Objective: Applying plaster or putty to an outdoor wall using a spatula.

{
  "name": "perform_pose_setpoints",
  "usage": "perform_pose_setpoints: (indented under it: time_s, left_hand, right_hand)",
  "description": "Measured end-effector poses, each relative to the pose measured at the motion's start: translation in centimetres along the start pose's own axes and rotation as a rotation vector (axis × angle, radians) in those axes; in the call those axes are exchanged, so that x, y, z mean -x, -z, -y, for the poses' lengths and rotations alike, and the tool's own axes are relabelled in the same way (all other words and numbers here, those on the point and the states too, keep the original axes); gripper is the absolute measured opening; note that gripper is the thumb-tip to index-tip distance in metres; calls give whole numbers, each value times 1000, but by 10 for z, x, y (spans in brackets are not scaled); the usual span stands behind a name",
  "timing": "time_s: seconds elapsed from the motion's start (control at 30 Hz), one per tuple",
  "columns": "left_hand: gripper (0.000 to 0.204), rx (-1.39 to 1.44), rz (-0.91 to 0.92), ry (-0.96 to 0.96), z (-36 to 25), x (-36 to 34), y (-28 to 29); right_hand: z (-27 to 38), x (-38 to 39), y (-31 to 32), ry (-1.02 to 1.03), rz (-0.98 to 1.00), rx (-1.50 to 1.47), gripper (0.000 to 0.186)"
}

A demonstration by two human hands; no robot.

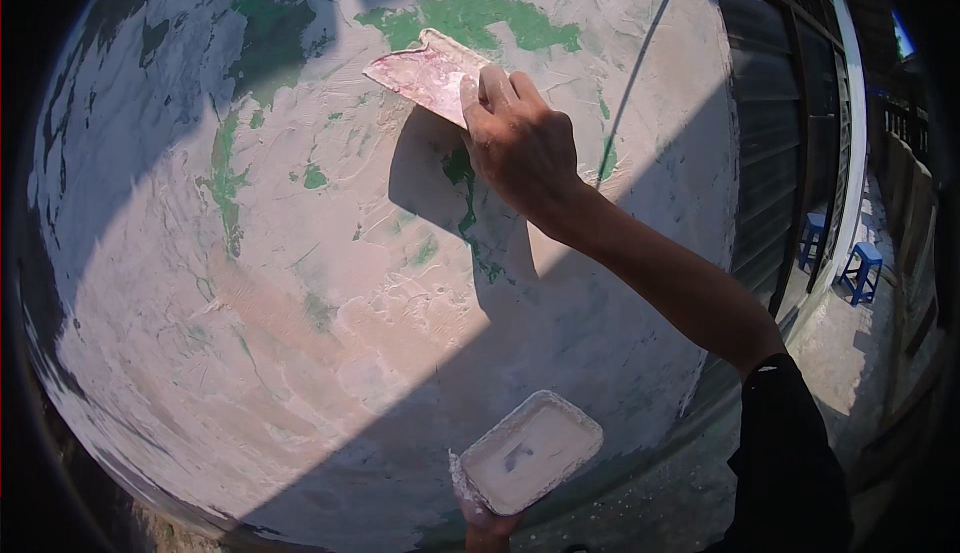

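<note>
My right hand point(525, 143) grips a wide, thin putty scraper point(425, 78) smeared with whitish and pinkish filler. Its blade is tilted close to the upper part of the wall point(300, 343), and its shadow falls just below; whether the far edge touches the surface I cannot tell. Uneven pale filler coats the wall, with green paint point(490, 13) showing through in patches. Low in the picture, my left hand point(482, 515) holds a shallow rectangular tray point(573, 408) from beneath. Filler covers the tray's inside, and my left thumb lies along its side.
Dark corrugated shutters point(765, 103) adjoin the wall on the right, beside a pale post point(855, 83). Two blue stools point(862, 271) stand along a concrete walkway point(835, 363) at far right. Sun and shadow split the wall diagonally.
</note>
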State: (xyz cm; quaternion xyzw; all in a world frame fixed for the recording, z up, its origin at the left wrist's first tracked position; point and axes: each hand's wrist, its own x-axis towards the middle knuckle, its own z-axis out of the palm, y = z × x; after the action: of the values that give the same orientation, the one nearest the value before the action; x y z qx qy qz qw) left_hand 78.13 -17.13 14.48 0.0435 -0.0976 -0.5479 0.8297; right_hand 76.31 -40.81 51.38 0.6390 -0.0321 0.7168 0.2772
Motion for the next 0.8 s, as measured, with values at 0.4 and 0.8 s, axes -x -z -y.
perform_pose_setpoints:
  time_s: [0.4,0.8]
  left_hand:
    - [80,-60,-165,-98,21,38,-18]
    - [84,-129,-181,-16,-22,39,-14]
  right_hand:
    - [86,42,31,-145,259,-383,21]
    - [83,44,-6,-98,123,42,6]
